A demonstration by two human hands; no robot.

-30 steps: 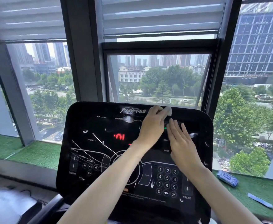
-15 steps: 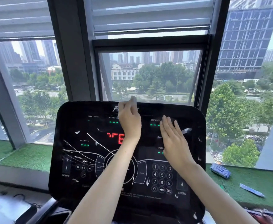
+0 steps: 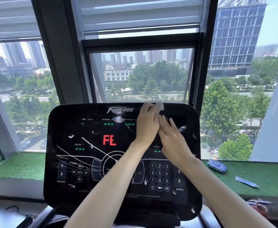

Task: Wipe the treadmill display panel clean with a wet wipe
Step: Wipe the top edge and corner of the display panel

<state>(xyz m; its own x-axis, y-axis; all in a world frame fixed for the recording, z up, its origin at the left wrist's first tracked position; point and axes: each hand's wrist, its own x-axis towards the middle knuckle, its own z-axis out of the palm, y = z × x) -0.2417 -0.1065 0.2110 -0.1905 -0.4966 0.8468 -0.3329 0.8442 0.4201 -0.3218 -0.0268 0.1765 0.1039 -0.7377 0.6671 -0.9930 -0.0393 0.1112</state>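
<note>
Left hand (image 3: 147, 124) has its fingers curled round a crumpled white wet wipe (image 3: 160, 106), holding it against the top rim of the glossy black, round-cornered treadmill display panel (image 3: 64, 122), just right of the printed logo (image 3: 120, 110). Right hand (image 3: 172, 137) lies flat on the panel's upper right, fingers straight and slightly spread, holding nothing. Hazards noted: the panel is powered (red characters (image 3: 109, 140) and green dashes are lit), so a palm or a pass straying onto the numeric keypad (image 3: 159, 176) or the speed arrows (image 3: 179, 176) could register an input. The wipe sits at the very edge and could slip over the back. Bunched so small, it covers little, and the pale streaks (image 3: 72, 158) across the left half look untouched. Orientation: the panel's long axis runs left to right, its face tilted up toward the person, top edge toward the window (image 3: 140, 71). The wipe is wadded, with no axis discernible.
</note>
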